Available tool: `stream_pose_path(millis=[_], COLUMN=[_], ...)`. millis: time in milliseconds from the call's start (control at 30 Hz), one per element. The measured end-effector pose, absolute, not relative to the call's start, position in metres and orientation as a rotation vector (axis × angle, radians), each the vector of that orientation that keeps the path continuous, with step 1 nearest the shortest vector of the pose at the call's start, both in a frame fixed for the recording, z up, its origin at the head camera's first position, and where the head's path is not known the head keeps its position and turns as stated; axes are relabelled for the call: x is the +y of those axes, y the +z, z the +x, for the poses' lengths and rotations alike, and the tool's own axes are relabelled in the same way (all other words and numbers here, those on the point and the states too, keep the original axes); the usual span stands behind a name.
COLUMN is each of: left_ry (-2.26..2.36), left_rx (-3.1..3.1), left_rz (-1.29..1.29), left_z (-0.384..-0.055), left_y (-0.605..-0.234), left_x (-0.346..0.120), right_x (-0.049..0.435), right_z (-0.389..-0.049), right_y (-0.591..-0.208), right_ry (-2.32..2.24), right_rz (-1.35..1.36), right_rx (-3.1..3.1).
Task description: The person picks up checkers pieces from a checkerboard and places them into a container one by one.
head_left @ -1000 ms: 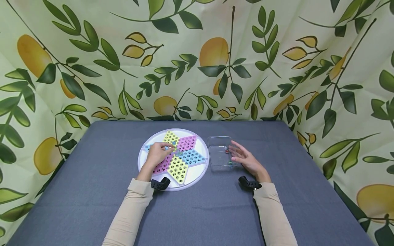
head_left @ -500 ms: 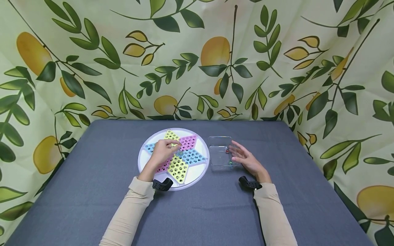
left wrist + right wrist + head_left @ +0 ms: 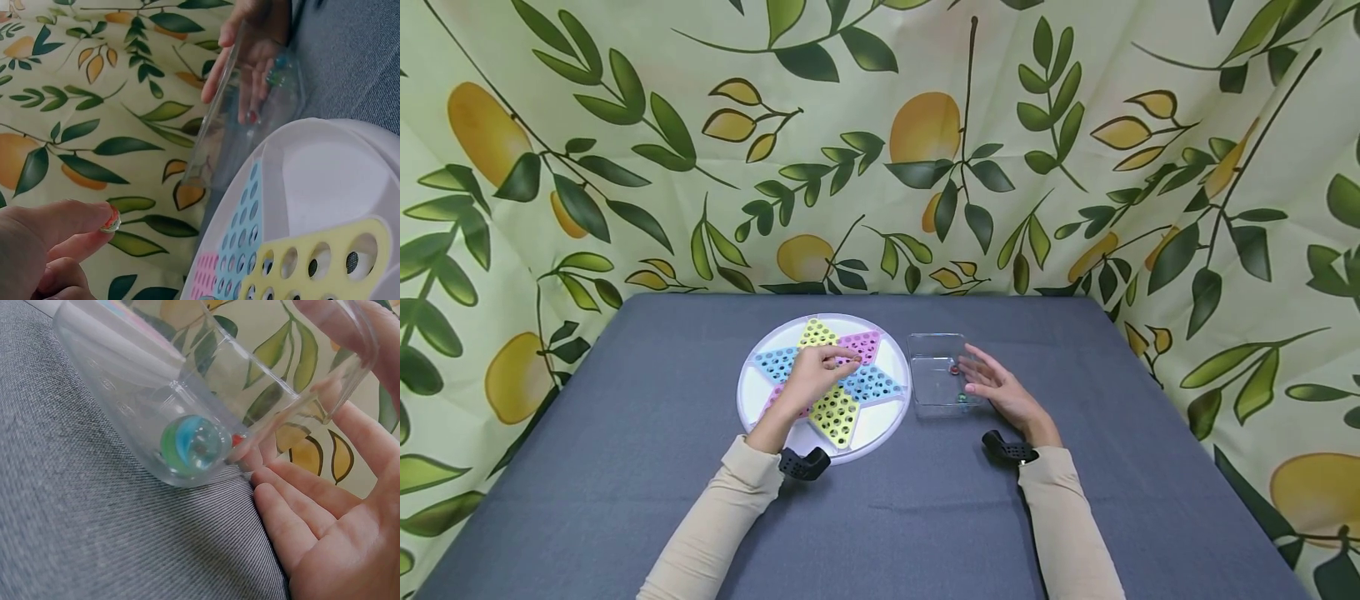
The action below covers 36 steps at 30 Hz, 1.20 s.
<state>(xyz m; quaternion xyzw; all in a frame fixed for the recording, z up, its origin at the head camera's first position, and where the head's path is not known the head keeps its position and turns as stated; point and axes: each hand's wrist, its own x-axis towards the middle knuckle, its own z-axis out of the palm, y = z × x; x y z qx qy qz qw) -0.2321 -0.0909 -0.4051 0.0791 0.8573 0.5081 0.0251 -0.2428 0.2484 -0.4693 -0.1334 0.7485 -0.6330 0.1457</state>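
Note:
My left hand [image 3: 811, 375] is above the Chinese checkers board [image 3: 880, 421], a round white board with a star of yellow, pink and blue holed sections. Between its thumb and index finger it pinches a small clear marble [image 3: 112, 219] with red in it. My right hand [image 3: 1003, 396] stays at the right side of a clear plastic box [image 3: 936, 410], its fingers fairly straight along the wall. Inside the box lie a reddish marble [image 3: 954, 369] and, near the front right corner, a blue-green marble [image 3: 190, 447].
The box stands just right of the board on a table with a grey-blue cloth [image 3: 895, 525]. Behind and at the sides hangs a curtain [image 3: 850, 192] printed with leaves and orange fruit. Each wrist wears a black camera strap.
My left hand has moved right across the board, from its left-centre toward the pink section at the upper right, with the marble pinched. The right hand and the box have stayed in place.

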Motion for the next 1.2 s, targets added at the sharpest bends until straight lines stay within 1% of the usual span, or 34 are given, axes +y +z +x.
stream_pose_path(millis=[333, 1200], left_ry=[1.624, 1.59], left_rx=[2.588, 2.586], left_rz=[0.249, 0.479], left_z=[-0.227, -0.223], left_y=[-0.403, -0.409], left_x=[-0.082, -0.054], right_x=[0.25, 0.25], right_z=[-0.243, -0.243], right_y=[-0.469, -0.468], right_ry=[-1.801, -1.825], right_rz=[-0.422, -0.404], right_rx=[2.181, 2.155])
